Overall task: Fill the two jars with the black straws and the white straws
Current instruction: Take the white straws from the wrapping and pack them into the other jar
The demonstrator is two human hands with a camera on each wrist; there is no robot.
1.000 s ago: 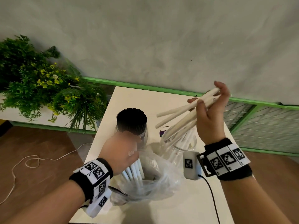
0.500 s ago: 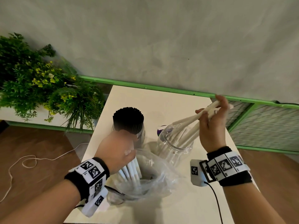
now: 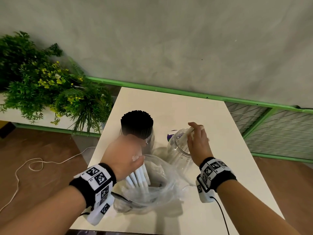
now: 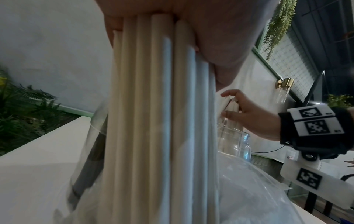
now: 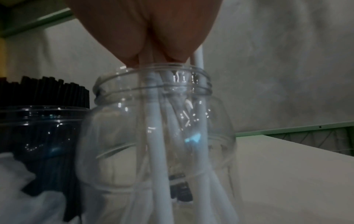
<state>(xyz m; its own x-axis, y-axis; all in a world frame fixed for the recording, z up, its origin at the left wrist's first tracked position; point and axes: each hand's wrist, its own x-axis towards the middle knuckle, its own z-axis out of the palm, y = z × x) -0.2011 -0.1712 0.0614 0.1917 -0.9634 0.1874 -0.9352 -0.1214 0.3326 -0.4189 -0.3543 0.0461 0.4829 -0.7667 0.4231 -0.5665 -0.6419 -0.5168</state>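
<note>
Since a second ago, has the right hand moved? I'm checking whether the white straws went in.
Yes. The right hand has come down and toward the clear jar, lowering its white straws into it.

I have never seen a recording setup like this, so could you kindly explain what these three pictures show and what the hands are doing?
There is no machine here: a person wears a camera on the head and one on each wrist, on bands with black-and-white markers. The head view looks down on a white table. On it stand a jar packed with black straws, a clear jar and a plastic bag. The left wrist view shows the left hand gripping a bunch of white straws that reach down into the bag. The right wrist view shows the right hand holding other white straws, their lower ends already inside the clear jar.
</note>
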